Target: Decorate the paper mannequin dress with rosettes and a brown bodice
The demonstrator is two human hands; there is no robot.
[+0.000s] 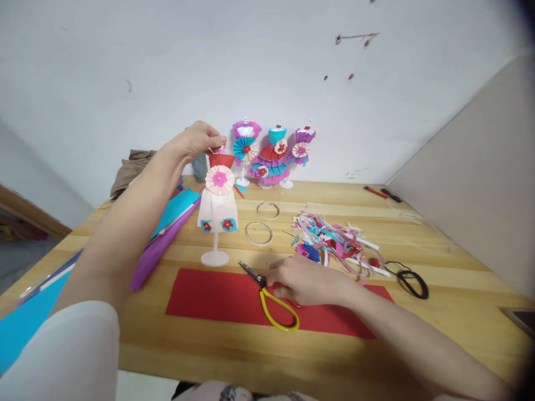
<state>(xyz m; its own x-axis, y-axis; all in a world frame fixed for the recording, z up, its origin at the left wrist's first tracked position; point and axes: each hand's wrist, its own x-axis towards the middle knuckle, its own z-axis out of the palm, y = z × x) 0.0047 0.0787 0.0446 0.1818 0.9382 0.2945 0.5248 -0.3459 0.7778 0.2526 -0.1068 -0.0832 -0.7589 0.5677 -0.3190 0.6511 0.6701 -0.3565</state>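
Pinching the neck of the dress form [218, 209], the left hand [193, 140] has its thumb and fingers almost closed; the form stands upright on the table [326, 196], just behind the red paper [209, 295]. The right hand [307, 279] is curled beside the scissors [261, 280] on this paper; if its fingers hold something, I cannot tell. It seems a moment of steadying, and any shift of the form calls for gentle fingers. I can read no writing, also not on the marker [376, 192].
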